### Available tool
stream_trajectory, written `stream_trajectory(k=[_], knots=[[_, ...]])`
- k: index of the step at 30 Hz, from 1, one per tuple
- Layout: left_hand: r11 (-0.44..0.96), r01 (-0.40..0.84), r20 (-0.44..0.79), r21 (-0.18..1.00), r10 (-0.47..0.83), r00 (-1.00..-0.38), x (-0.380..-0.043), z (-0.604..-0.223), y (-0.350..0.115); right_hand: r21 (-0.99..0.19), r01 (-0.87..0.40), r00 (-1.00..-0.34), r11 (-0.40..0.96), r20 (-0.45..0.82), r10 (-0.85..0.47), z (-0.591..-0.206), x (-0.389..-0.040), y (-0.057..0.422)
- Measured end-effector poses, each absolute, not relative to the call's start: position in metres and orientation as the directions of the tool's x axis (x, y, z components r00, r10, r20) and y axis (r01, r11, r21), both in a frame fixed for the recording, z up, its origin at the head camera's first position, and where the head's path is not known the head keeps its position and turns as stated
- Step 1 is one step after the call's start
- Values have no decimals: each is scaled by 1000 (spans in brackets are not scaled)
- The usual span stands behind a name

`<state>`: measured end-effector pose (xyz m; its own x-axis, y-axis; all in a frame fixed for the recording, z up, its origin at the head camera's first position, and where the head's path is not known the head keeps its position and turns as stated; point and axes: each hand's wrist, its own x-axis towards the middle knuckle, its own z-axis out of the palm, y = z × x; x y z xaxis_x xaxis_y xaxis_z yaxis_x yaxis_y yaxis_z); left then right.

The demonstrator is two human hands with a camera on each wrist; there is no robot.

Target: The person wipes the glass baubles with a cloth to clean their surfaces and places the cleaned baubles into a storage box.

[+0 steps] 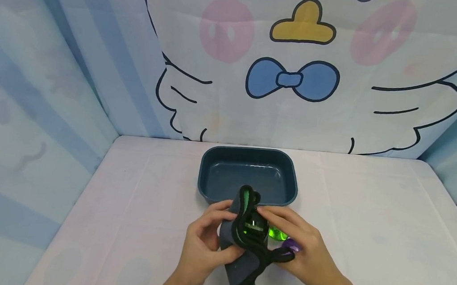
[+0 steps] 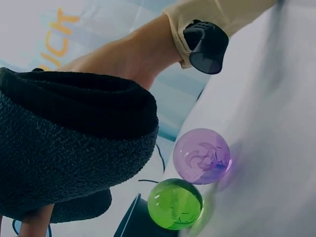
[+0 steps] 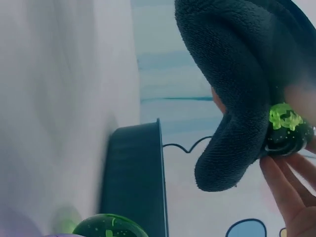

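Fuzzy dark cloth (image 1: pixel 238 268) is closest in the head view, near 6 o'clock. The left hand (image 1: pixel 204 243) has its grip pinched on one side of it. The right hand (image 1: pixel 305 238) seems to pinch a dark ball (image 1: pixel 256 225) with green bits at the cloth's mouth. From the cloth, a blue tray (image 1: pixel 250 177) is at 12 o'clock, a green ball (image 1: pixel 278 234) at 2, a purple ball (image 1: pixel 291 244) at 3.

Left wrist view: the purple ball is at 4 o'clock, the green one near 6, both on the table (image 2: pixel 276 163).

Right wrist view: the dark ball is at 3 o'clock, against the cloth; I can't tell how deep. My guess is partway: one ball is being handled, two look left.
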<state>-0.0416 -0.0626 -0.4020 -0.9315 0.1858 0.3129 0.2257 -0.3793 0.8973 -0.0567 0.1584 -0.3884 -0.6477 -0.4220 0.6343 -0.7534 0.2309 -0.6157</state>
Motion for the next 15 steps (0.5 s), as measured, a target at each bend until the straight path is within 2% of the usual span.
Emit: stream_trajectory(k=[4,7,9,15], knots=[[-401,262,359,878,189,-914,-42,-402,-63,-564,-793,-606,231,692,-392,-388,-57,156],[-416,264,369,870,196,-909,-42,-403,-63,-570,-796,-600,203,699,-390,-389,-58,155],[-426,258,371,867,207,-905,-42,-403,-64,-608,-773,-623,182,672,-401,-389,-58,156],[-460,231,370,858,241,-897,-43,-406,-64,-779,-594,-770,202,476,-426,-385,-54,159]])
